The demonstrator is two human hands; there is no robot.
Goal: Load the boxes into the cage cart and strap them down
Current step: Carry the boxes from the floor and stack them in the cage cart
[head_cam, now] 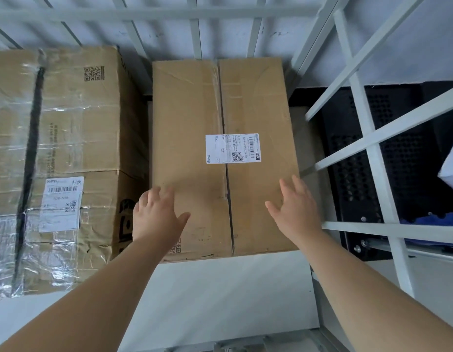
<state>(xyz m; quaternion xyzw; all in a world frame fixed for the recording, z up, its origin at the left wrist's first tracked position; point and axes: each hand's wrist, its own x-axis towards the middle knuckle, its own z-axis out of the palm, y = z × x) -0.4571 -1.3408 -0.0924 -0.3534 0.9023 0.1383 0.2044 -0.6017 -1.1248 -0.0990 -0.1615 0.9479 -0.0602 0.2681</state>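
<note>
A tall brown cardboard box (195, 128) with a white shipping label stands inside the white cage cart (367, 138), toward its back. My left hand (156, 214) lies on the box's near left part with fingers spread. My right hand (296, 207) is over its near right edge, fingers straight; neither hand grips anything. To the left sits a larger taped box (75, 128) with clear film and a black band running across it.
The cart's pale floor (220, 295) shows in front of the middle box. White bars form the back and right walls. Beyond the right wall sits a black perforated metal unit (352, 174) with a blue cloth (428, 222).
</note>
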